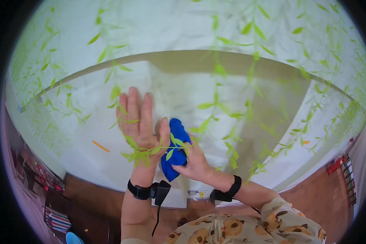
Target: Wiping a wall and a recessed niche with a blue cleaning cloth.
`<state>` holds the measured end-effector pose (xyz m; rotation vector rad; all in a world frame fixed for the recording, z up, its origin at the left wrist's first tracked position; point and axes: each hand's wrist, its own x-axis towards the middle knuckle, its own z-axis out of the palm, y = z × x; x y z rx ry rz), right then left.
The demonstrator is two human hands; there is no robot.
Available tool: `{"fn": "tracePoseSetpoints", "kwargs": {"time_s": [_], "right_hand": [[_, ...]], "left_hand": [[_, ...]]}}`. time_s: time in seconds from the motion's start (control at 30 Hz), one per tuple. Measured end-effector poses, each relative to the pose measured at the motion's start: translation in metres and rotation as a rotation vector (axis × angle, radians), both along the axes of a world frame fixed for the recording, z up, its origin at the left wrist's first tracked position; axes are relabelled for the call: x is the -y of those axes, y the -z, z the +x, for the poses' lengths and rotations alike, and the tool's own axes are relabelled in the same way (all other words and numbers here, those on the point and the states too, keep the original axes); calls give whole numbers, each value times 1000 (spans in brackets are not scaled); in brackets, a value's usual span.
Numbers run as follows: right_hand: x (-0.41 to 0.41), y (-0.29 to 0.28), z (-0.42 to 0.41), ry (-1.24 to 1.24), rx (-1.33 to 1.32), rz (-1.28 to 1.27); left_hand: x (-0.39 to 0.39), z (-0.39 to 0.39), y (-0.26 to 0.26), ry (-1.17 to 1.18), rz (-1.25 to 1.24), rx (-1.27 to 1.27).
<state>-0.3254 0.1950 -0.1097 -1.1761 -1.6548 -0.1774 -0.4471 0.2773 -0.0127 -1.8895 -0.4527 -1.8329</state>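
My right hand grips a bunched blue cloth in front of a broad white panel. My left hand is just left of the cloth, fingers stretched out and apart, holding nothing. A thin leafy green vine crosses before the base of my left hand and the cloth, partly covering both. Whether the left palm touches the panel I cannot tell. Black straps with small dark boxes sit on both wrists, the left strap and the right strap.
More leafy vines hang across the view. Orange strips mark the panel, one strip at left. Below are a brown floor and, at lower left, a dark table with striped fabric and a light-blue container.
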Motion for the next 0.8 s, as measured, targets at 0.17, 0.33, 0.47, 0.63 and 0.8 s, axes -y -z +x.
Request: {"fn": "tracePoseSetpoints", "kwargs": {"time_s": [0.17, 0.33, 0.47, 0.63, 0.8], "right_hand": [[2, -21, 5, 28, 149, 130], [4, -21, 18, 14, 250, 79], [2, -27, 35, 166, 466, 157], [14, -37, 77, 369, 574, 148], [47, -27, 110, 674, 230, 54]], "left_hand": [[-1, 5, 5, -40, 5, -10], [4, 3, 30, -161, -119, -66], [-2, 6, 59, -148, -88, -62], [-3, 5, 94, -108, -181, -87], [-7, -1, 111, -101, -136, -124]]}}
